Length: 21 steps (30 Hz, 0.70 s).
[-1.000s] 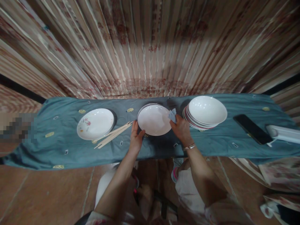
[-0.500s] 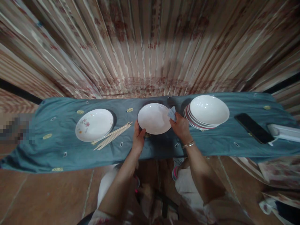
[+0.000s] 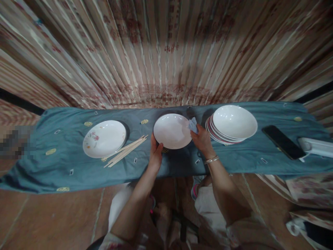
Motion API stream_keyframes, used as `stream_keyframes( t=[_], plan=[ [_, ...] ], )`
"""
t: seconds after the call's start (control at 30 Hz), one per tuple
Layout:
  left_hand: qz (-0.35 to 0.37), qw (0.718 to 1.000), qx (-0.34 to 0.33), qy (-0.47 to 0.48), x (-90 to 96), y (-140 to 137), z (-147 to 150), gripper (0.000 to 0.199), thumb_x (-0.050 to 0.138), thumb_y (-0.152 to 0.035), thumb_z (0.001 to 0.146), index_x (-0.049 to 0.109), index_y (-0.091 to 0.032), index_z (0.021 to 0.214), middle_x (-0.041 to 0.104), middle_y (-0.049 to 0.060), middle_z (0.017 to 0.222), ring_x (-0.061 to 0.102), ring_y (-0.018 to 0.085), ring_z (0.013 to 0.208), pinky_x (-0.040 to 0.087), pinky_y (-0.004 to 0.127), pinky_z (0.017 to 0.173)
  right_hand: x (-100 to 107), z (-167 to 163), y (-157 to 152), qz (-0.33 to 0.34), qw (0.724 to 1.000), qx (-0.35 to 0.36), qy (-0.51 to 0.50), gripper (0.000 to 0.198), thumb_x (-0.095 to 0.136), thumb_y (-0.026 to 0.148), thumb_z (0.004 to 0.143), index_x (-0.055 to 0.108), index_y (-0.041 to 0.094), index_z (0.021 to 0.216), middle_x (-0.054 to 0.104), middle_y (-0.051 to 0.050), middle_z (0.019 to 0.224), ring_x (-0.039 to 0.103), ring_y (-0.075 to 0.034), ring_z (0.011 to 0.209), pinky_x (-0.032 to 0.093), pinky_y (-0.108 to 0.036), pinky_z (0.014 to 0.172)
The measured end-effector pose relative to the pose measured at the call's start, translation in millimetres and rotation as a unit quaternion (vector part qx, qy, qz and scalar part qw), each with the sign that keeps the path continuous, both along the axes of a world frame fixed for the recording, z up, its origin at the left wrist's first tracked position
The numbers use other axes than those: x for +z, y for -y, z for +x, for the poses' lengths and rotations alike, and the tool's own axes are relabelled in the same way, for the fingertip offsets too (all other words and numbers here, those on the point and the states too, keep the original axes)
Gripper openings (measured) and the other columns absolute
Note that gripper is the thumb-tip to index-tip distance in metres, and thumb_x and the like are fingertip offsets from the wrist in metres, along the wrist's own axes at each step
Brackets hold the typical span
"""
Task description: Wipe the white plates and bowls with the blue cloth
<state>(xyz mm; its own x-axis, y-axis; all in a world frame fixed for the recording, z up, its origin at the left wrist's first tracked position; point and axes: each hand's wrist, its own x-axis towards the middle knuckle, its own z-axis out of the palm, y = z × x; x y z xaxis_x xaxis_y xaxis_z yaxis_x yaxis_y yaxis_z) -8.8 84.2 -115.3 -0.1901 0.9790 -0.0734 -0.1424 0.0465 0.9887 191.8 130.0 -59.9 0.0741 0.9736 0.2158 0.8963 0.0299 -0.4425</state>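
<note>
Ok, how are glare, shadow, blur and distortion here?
Head view: glints on the top white bowl at right; dark shadow on the teal tablecloth below the white dish in the left hand; curtain folds fan outward, likely wide-angle distortion, and look slightly soft; a pixelated patch covers part of the left edge.

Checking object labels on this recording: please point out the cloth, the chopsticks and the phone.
Cloth (image 3: 193,125): head view, middle of its visible crumpled part.
Chopsticks (image 3: 127,150): head view, about midway along the bundle.
Phone (image 3: 284,142): head view, middle of its dark upward face.
</note>
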Motion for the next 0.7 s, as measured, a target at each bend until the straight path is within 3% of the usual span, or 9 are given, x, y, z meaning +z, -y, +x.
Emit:
stream_keyframes(
  t=[0.13,0.3,0.5,0.7],
  plan=[
    [0.004,1.0,-0.011,0.006,-4.2,0,0,0.076,0.054,-0.037,0.082,0.018,-0.028,0.147,0.012,-0.005,0.157,0.01,0.015,0.143,0.012,0.029,0.117,0,-1,0,-0.006,1.0,-0.003,0.013,0.018,0.044,0.028,0.081,0.057,0.015,0.085,0.061,-0.009,0.065,0.054,-0.021,0.06,0.028,-0.029,0.055],
    [0.006,1.0,0.001,0.0,0.0,0,1,0.079,0.058,-0.042,0.079,0.02,-0.026,0.146,0.015,-0.002,0.156,0.011,0.017,0.143,0.01,0.031,0.117,0,-2,-1,-0.009,1.0,-0.005,0.029,0.023,0.044,0.032,0.085,0.057,0.014,0.089,0.062,-0.01,0.068,0.057,-0.023,0.063,0.03,-0.029,0.056],
    [0.02,1.0,0.01,-0.006,2.3,-1,3,0.088,0.062,-0.047,0.075,0.018,-0.02,0.147,0.016,0.005,0.156,0.013,0.019,0.143,0.009,0.032,0.117,9,-1,2,0.031,0.997,-0.06,0.034,0.029,0.043,0.035,0.088,0.056,0.012,0.1,0.065,-0.013,0.076,0.059,-0.025,0.069,0.032,-0.029,0.058],
    [0.031,0.998,0.002,0.047,8.2,-1,9,0.104,0.071,-0.046,0.067,0.009,-0.023,0.148,0.013,0.008,0.157,0.019,0.024,0.142,0.022,0.035,0.115,26,-15,11,0.057,0.998,-0.008,-0.013,0.039,0.039,0.038,0.09,0.051,0.01,0.114,0.067,-0.015,0.086,0.062,-0.027,0.077,0.038,-0.031,0.064]
  ],
)
